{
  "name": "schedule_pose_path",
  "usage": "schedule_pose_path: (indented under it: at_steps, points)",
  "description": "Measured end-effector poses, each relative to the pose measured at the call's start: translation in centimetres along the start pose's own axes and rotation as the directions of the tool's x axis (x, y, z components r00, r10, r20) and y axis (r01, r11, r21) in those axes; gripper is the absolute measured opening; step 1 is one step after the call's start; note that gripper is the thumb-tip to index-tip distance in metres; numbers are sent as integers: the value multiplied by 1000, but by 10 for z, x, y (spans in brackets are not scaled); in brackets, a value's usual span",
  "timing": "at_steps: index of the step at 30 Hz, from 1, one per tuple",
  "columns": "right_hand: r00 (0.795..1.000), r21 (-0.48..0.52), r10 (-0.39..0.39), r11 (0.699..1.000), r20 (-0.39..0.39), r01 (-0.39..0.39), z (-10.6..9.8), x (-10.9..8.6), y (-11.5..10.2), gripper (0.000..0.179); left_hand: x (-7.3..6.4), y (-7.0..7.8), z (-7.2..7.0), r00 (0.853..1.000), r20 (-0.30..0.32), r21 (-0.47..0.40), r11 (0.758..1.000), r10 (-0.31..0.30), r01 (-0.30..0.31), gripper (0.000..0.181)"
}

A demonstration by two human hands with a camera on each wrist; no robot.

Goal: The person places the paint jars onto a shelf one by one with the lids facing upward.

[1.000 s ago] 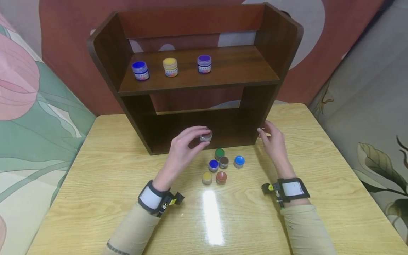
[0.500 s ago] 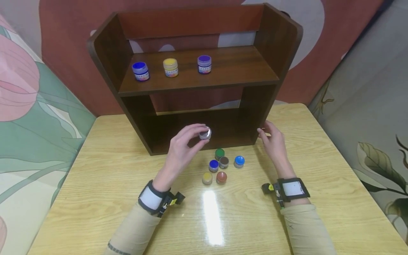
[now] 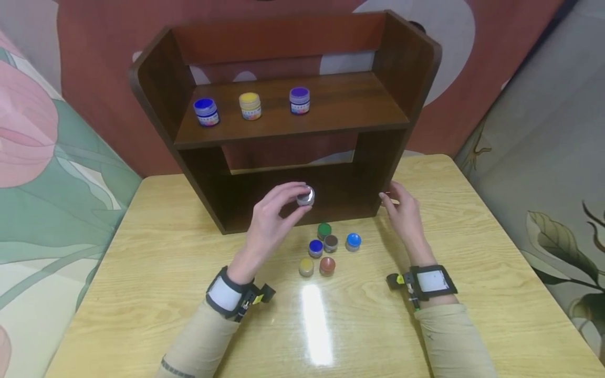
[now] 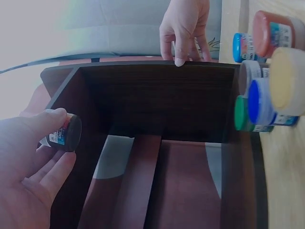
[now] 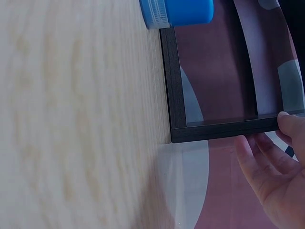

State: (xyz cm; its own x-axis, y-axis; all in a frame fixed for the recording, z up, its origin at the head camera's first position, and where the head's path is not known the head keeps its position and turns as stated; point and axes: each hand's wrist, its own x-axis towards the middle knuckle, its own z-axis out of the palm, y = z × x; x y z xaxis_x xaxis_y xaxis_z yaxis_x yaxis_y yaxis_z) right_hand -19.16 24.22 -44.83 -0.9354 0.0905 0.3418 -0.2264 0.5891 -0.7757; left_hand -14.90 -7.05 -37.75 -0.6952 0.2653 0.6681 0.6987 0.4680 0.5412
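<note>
Left hand [image 3: 270, 216] pinches jar [image 3: 306, 198] — right hand [image 3: 404, 214] apparently grips shelf [image 3: 352, 105].

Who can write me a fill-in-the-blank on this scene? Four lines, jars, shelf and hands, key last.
1. The hand pinching a jar is the person's ____ one.
2. The other hand holds the shelf by its ____ side, as the person sees it.
3. On the upper board, the middle jar has a ____ lid.
4. Loose jars standing on the table number ____.

Missing words: left; right; yellow; six.
</note>
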Motion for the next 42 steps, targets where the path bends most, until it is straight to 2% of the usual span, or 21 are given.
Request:
schedule_pose_path:
  at_steps: [11, 19, 32, 42]
  points:
    - [1000, 17, -3, 1000, 3, 3, 2, -3, 2, 35, 23, 15, -6, 1000, -2, 12, 1000, 14, -14, 38]
    - [1000, 19, 1, 1000, -1, -1, 4, -2, 1, 34, 43, 25, -12, 998, -25, 26, 998, 57, -57, 41]
    - [1000, 23, -6, 1000, -10, 6, 2, -2, 2, 32, 79, 44, -9, 996, -1, -3, 996, 85, -85, 41]
    - [1000, 3, -21, 1000, -12, 22, 1, -1, 3, 31, 110, 61, -8, 993, 6, 58, 992, 115, -115, 38]
